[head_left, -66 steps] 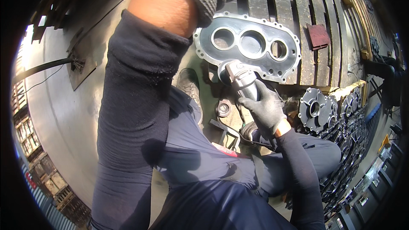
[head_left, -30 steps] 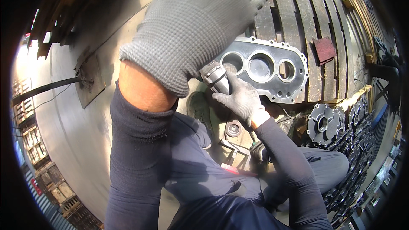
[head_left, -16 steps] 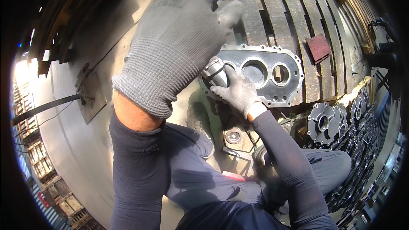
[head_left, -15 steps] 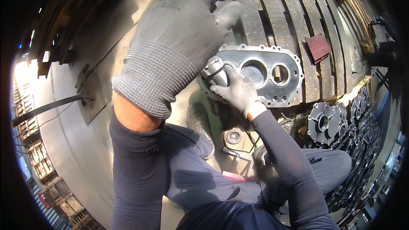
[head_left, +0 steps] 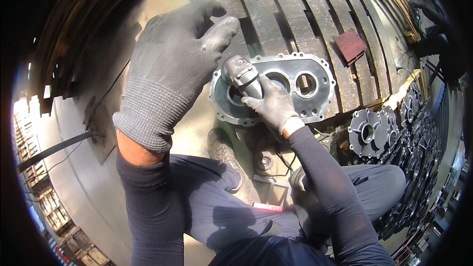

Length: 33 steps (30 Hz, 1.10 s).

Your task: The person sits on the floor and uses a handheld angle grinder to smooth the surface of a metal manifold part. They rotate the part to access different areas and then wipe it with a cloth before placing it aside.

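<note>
My right hand (head_left: 275, 105), in a grey glove, is wrapped round the body of a grey angle grinder (head_left: 241, 75). The grinder's head points away from me, over the left end of a metal gearbox cover (head_left: 315, 106). That cover has round bores, a scalloped bright rim and a dark face; my hand and the tool hide part of it. Raised close to the camera, left of the grinder, is my left hand (head_left: 177, 49) in a matching glove. Its fingers are bent, with thumb and forefinger apart, and nothing shows between them. The grinder's disc cannot be made out.
A slatted wooden pallet (head_left: 261, 17) lies beyond and under the cover. On its right part rests a dark red block (head_left: 350, 47). Many similar castings (head_left: 368, 134) are stacked at the right. Between my feet stand a second round-ended tool (head_left: 265, 162) with a cord and a metal frame (head_left: 272, 190).
My left hand has drawn back leftward, and the grinder's head shows more fully. The whole view has shifted, with the cover now farther left. My right hand still grips the grinder.
</note>
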{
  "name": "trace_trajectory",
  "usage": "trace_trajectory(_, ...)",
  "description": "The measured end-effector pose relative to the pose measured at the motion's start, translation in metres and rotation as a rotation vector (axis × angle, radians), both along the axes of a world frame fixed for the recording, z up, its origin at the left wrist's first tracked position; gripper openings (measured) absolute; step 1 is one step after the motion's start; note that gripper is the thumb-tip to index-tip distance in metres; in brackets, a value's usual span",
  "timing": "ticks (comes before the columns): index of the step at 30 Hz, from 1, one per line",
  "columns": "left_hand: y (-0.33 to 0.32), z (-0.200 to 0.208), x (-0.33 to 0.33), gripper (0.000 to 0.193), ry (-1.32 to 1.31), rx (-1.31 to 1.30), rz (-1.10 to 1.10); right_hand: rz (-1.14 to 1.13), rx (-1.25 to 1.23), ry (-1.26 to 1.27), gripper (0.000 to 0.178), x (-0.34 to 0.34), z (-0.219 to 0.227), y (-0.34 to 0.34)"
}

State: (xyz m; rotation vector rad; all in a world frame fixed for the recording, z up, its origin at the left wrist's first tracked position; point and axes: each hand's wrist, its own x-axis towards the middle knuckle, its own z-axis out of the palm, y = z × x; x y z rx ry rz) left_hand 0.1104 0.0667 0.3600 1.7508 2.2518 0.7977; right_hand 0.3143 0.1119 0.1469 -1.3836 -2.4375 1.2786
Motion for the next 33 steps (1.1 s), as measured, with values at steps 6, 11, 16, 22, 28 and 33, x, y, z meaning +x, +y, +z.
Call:
trace_trajectory(6, 0.004, 0.005, 0.007, 0.038, -0.116, -0.121, 0.040, -0.059, 0.063, 0.002, 0.072, 0.021, -0.006, 0.011)
trace_trajectory(11, 0.010, -0.002, 0.013, 0.040, -0.084, -0.112, 0.042, -0.118, 0.071, 0.024, 0.065, 0.041, 0.003, 0.023)
trace_trajectory(16, 0.016, 0.003, 0.024, 0.036, -0.124, -0.140, 0.031, -0.119, 0.118, -0.038, 0.065, 0.068, 0.002, 0.040)
trace_trajectory(22, 0.018, 0.005, 0.028, 0.032, -0.147, -0.083, -0.019, -0.090, 0.161, -0.133, 0.070, 0.084, 0.002, 0.046)
trace_trajectory(28, 0.028, 0.008, 0.038, 0.033, -0.122, -0.081, -0.042, -0.024, 0.283, -0.167, 0.090, 0.085, -0.015, 0.037)
trace_trajectory(33, 0.024, 0.010, 0.039, 0.034, -0.071, -0.091, 0.019, -0.017, 0.290, -0.164, 0.083, 0.086, -0.004, 0.041)
